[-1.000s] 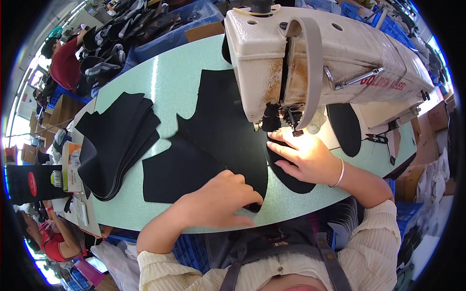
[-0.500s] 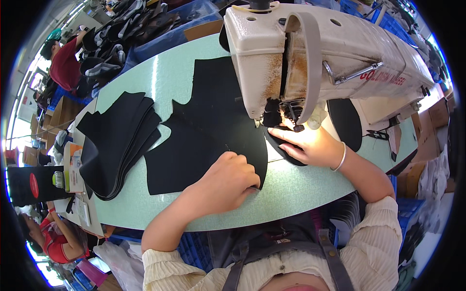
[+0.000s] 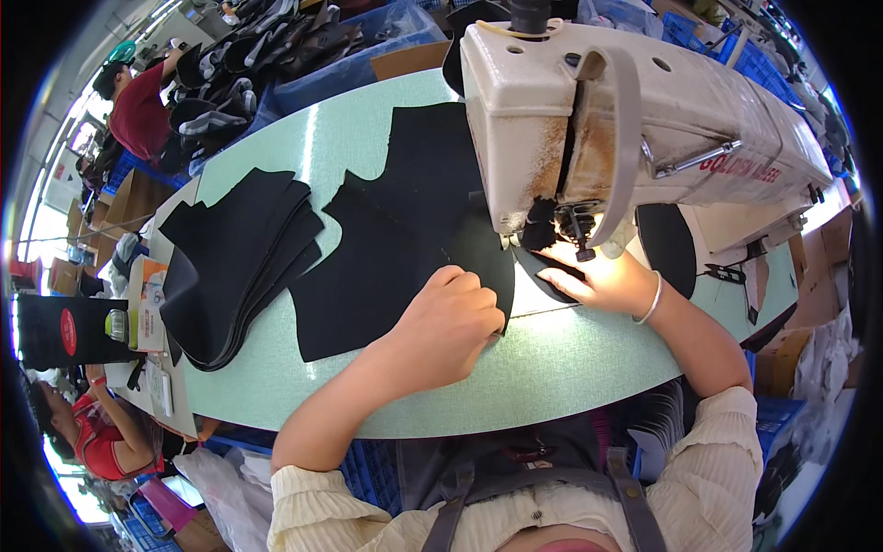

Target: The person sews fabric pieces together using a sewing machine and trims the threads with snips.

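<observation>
A large black fabric panel [image 3: 405, 221] with notched edges lies on the pale green table, its right side under the sewing machine head [image 3: 515, 120]. My left hand [image 3: 455, 317] is closed on the panel's near right edge, fingers curled. Beside the needle area, my right hand [image 3: 612, 281] lies with fingers extended and thumb apart on a curved black fabric piece [image 3: 543, 276]. Its fingertips are partly hidden by the machine's parts. To the left sits a fanned stack of black fabric panels [image 3: 235, 267].
Thread snips [image 3: 727, 273] lie at the right, near another black piece [image 3: 667, 244] beneath the machine arm. Boxes and a black cylinder [image 3: 74, 331] stand at the left edge. Blue crates hold dark goods behind the table. Two people are at the left.
The view has shifted slightly. My left hand and the panel's near corner have moved farther from the table's front edge. My right hand stays by the needle area.
</observation>
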`<state>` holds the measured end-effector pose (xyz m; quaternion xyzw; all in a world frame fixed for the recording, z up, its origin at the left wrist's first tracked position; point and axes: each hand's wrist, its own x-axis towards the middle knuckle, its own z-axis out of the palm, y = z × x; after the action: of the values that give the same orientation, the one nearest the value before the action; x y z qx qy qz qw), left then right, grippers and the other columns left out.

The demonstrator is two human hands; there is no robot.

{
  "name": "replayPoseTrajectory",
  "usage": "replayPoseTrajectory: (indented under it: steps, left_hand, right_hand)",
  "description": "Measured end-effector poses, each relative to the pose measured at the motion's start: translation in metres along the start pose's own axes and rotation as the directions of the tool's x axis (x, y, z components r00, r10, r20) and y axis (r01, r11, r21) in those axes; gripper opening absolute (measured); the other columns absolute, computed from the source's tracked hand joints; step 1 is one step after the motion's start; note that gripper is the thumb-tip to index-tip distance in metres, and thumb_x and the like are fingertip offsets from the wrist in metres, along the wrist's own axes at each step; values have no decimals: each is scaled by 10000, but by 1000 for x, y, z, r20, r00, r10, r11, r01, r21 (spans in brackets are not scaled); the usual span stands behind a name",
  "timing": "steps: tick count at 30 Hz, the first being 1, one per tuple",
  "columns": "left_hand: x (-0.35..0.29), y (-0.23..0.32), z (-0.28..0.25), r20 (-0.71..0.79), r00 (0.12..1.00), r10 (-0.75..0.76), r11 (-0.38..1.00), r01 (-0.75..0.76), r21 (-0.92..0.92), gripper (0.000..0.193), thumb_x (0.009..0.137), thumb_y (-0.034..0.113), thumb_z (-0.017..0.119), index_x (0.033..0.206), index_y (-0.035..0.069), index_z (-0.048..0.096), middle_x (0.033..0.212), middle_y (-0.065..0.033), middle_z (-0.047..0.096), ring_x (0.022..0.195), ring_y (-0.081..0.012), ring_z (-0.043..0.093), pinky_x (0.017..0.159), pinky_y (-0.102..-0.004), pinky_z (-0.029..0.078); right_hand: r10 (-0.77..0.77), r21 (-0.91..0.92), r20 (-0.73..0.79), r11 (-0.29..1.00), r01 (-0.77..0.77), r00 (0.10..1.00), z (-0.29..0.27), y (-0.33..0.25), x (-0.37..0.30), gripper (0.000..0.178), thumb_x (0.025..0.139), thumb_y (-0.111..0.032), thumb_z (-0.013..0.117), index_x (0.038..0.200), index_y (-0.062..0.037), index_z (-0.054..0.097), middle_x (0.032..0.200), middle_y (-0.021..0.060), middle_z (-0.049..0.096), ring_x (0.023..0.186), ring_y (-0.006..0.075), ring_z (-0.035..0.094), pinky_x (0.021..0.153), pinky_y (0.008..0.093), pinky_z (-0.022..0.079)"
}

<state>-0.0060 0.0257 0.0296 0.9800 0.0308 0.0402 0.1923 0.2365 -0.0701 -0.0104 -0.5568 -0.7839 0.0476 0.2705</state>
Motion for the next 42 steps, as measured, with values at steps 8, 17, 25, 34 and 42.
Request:
replayPoseTrajectory:
  steps: [8,17,25,34,42]
  left_hand:
    - [6,1,5,-116,993,-11,997,19,70,121,709,3,659,811,64,637,800,-39,565,859,-232,544,891,-370,401]
    - [11,-9,10,-223,975,9,990,24,143,146,672,-4,647,809,43,632,801,-48,564,857,-242,542,890,-364,407]
    - [17,-12,18,-315,948,43,972,33,234,175,669,-8,607,839,24,630,810,-58,552,844,-242,541,898,-368,415]
    - [24,0,34,-434,901,-4,918,176,356,250,690,-13,594,930,7,660,830,-55,534,846,-229,539,976,-385,399]
    - [27,-1,45,-484,875,-11,867,250,432,220,746,-2,605,955,3,674,778,-47,498,793,-197,535,991,-384,388]
  right_hand:
    - [-29,-14,-23,999,28,999,7,9,-4,338,768,-209,737,1061,-52,675,994,144,605,988,327,589,840,427,501]
    - [-94,-11,-58,996,94,994,7,11,-1,396,753,-177,732,1137,-99,675,997,123,610,947,323,584,848,432,486]
    - [-75,7,-86,997,76,993,2,7,2,381,757,-153,721,1127,-77,676,975,123,615,880,305,595,792,409,500]
    - [-124,-211,-85,972,104,989,-1,7,2,271,748,-176,740,958,-27,656,951,110,644,826,308,634,731,392,532]
    - [-175,-257,-158,958,130,972,-1,1,7,158,790,-188,727,927,-114,706,863,68,656,743,262,635,653,375,500]
